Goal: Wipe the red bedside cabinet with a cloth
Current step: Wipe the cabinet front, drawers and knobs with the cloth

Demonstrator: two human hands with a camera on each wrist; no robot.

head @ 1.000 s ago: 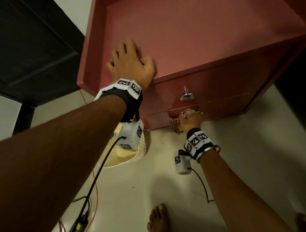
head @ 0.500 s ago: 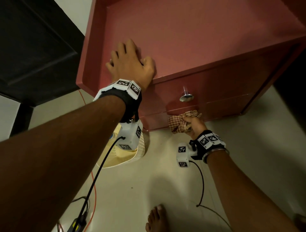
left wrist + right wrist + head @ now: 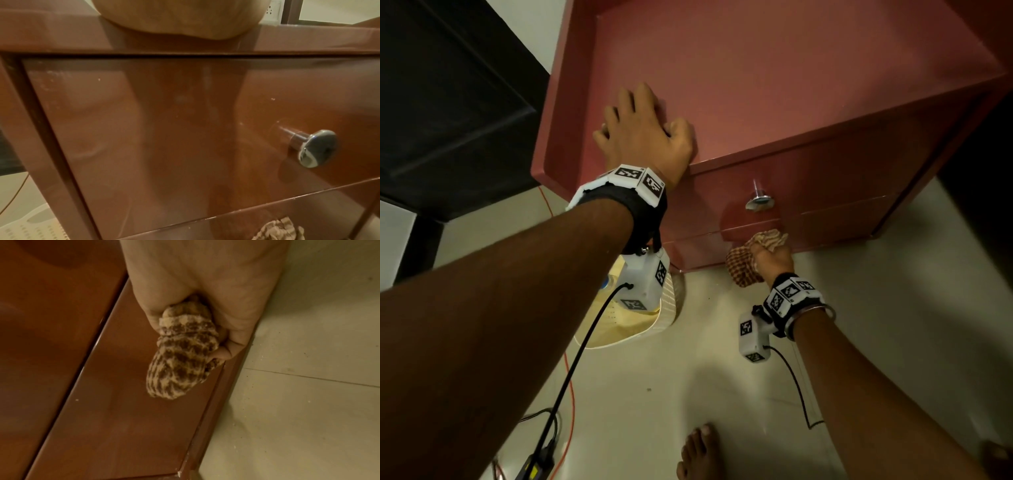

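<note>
Head view: red cabinet (image 3: 774, 85) on pale tiled floor (image 3: 722, 394).

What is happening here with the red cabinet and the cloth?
A person is wiping a red bedside cabinet. The right hand grips a bunched checkered cloth against the lower front panel, below the drawer with the metal knob. The left hand rests flat on the cabinet's top near the front edge. A pale plastic basket stands on the floor beside the cabinet.
</note>
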